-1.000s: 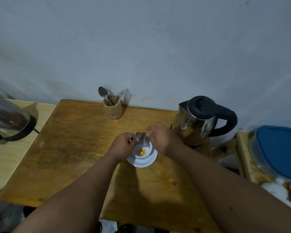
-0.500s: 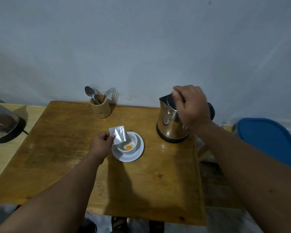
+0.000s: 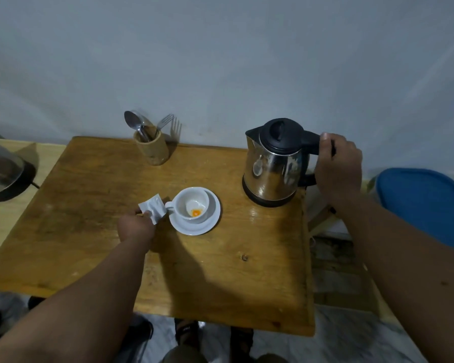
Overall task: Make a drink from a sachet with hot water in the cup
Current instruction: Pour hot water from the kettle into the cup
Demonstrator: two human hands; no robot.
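A white cup stands on a white saucer mid-table, with orange powder at its bottom. Just left of the cup, my left hand pinches a crumpled silver sachet beside the cup's handle. A steel kettle with a black lid stands at the table's right edge. My right hand is wrapped around its black handle; the kettle rests on the table.
A wooden holder with spoons and a fork stands at the back of the wooden table. A second kettle sits far left on another surface. A blue-lidded container lies right. Sandalled feet show below the front edge.
My right hand moved from the kettle's lid to its handle. My left hand drew the sachet off the cup to its left side. The view shifted slightly.
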